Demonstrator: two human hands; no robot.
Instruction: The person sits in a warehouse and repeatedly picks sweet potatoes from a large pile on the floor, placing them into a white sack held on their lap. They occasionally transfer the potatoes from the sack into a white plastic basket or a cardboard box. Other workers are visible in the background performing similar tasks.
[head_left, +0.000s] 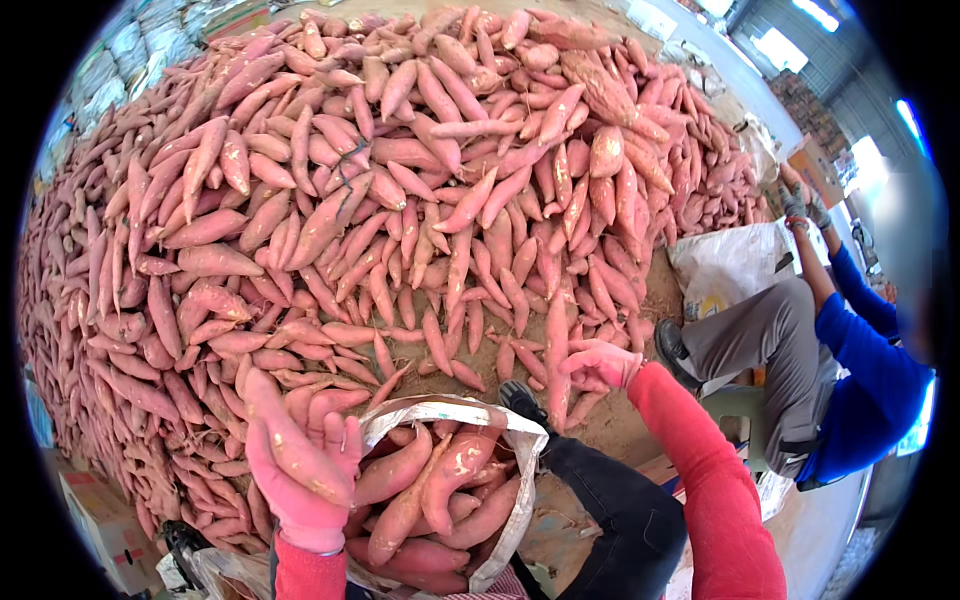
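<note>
A large heap of pink sweet potatoes lies before me. My left hand, in a pink glove, is palm up with a sweet potato resting across the palm, its fingers partly curled beside the root. Just right of it stands a white woven sack with its mouth open, holding several large sweet potatoes. My right hand, also gloved in pink, is at a long, slender sweet potato at the heap's near edge; the fingertips meet its side, but whether they grip it cannot be told.
At the right sits a co-worker in blue, with gloved hands holding a sweet potato over a white sack. My bent leg is beside my sack. A cardboard box stands lower left; stacked filled bags are upper left.
</note>
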